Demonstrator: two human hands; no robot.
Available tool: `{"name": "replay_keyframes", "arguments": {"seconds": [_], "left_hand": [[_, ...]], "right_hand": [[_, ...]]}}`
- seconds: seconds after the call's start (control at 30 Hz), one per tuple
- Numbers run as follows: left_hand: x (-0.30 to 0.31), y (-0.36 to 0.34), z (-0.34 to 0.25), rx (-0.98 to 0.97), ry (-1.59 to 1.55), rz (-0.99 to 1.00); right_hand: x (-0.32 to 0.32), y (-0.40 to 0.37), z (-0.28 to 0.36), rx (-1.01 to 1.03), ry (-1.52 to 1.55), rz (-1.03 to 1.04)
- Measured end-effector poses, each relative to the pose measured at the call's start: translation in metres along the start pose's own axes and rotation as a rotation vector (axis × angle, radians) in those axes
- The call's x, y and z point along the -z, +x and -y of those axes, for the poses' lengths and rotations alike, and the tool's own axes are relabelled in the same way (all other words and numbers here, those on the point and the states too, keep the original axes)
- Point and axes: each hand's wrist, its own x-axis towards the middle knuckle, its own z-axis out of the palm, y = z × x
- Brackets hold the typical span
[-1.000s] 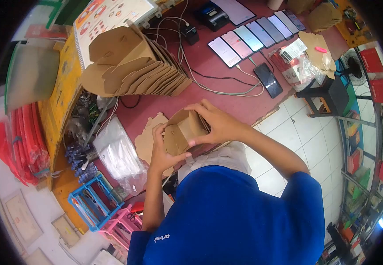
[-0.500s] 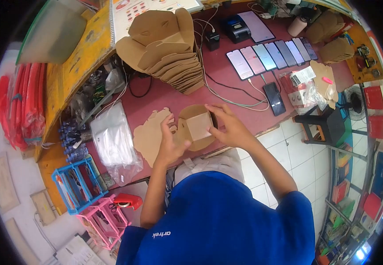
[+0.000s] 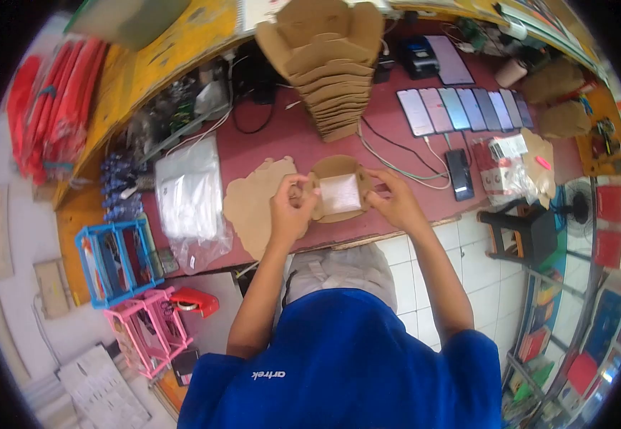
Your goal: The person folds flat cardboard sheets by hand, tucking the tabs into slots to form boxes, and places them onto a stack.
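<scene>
Pinching the half-folded brown cardboard box point(image 3: 339, 193) on the red table point(image 3: 275, 139), at 6 o'clock from the nested box stack point(image 3: 333, 79): our left hand point(image 3: 290, 209) nips its 9 o'clock flap, right hand point(image 3: 395, 202) the 3 o'clock one. Squeezing unevenly could crease a flap, imo.

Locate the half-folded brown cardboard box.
Head view, centre: the half-folded brown cardboard box sits on the red counter between left hand and right hand.
</scene>
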Motion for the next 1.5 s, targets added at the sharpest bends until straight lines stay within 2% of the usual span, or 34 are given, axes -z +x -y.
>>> {"name": "replay_keyframes", "arguments": {"seconds": [0.03, 0.1, 0.17, 0.2, 0.23, 0.27, 0.33, 0.4, 0.43, 0.47, 0.5, 0.53, 0.6, 0.63, 0.67, 0.7, 0.73, 0.8, 0.93, 1.03, 1.13, 1.2, 1.3, 1.43, 1.5], "left_hand": [[0.002, 0.001, 0.000, 0.001, 0.002, -0.023], [0.010, -0.003, -0.008, -0.165, 0.020, 0.091], [0.035, -0.007, -0.006, -0.119, -0.047, 0.099], [0.052, -0.004, 0.009, -0.037, -0.101, 0.027], [0.071, 0.002, 0.026, 0.042, -0.158, -0.043], [0.096, 0.008, 0.058, 0.046, -0.057, -0.053], [0.148, 0.017, 0.122, 0.040, 0.028, -0.063], [0.186, 0.025, 0.168, -0.026, 0.544, 0.021], [0.190, 0.038, 0.190, -0.037, 0.534, 0.027], [0.194, 0.052, 0.211, -0.144, 0.608, -0.001], [0.198, 0.058, 0.226, -0.243, 0.679, -0.027], [0.196, 0.061, 0.220, -0.231, 0.664, -0.015], [0.183, 0.072, 0.186, -0.410, 0.868, 0.031], [0.182, 0.074, 0.193, -0.401, 0.841, 0.012], [0.182, 0.078, 0.202, -0.359, 0.911, 0.091], [0.182, 0.082, 0.205, -0.320, 0.984, 0.174], [0.184, 0.084, 0.207, -0.327, 0.973, 0.158], [0.188, 0.081, 0.202, -0.248, 0.985, 0.200], [0.199, 0.081, 0.184, -0.241, 1.018, 0.240], [0.199, 0.085, 0.182, -0.276, 1.015, 0.221], [0.198, 0.086, 0.178, -0.280, 1.105, 0.260], [0.198, 0.085, 0.187, -0.330, 1.091, 0.235], [0.196, 0.080, 0.198, -0.382, 1.065, 0.170], [0.197, 0.083, 0.194, -0.414, 1.034, 0.178], [0.199, 0.083, 0.177, -0.336, 1.028, 0.241]], "right_hand": [[0.000, 0.000, -0.005, -0.040, 0.006, -0.011], [-0.005, -0.003, 0.003, -0.011, 0.021, 0.005], [-0.008, -0.018, 0.023, 0.029, -0.054, -0.205], [-0.015, -0.026, 0.030, 0.176, -0.140, -0.356], [-0.021, -0.038, 0.028, 0.205, -0.173, -0.440], [-0.029, -0.055, 0.024, 0.234, -0.207, -0.525], [-0.064, -0.093, 0.034, 0.123, -0.055, -0.603], [-0.119, -0.113, 0.046, 0.110, 0.084, -0.512], [-0.145, -0.115, 0.032, 0.260, -0.020, -0.382], [-0.170, -0.115, 0.033, 0.182, -0.010, -0.254], [-0.197, -0.111, 0.009, 0.084, 0.005, -0.250], [-0.222, -0.106, -0.028, -0.016, 0.015, -0.239], [-0.255, -0.080, -0.084, -0.097, -0.154, -0.393], [-0.266, -0.073, -0.100, -0.087, -0.185, -0.381], [-0.275, -0.064, -0.112, -0.147, -0.239, -0.414], [-0.279, -0.055, -0.114, -0.205, -0.286, -0.453], [-0.283, -0.049, -0.116, -0.190, -0.298, -0.454], [-0.298, -0.044, -0.111, -0.304, -0.075, -0.394], [-0.312, -0.045, -0.093, -0.262, -0.098, -0.501], [-0.318, -0.048, -0.081, -0.252, 0.015, -0.529], [-0.319, -0.047, -0.097, -0.128, 0.051, -0.508], [-0.318, -0.047, -0.102, -0.312, -0.365, -0.492], [-0.319, -0.051, -0.084, -0.339, -0.390, -0.494], [-0.322, -0.053, -0.068, -0.341, -0.390, -0.501], [-0.324, -0.053, -0.076, -0.355, -0.386, -0.528]]}}
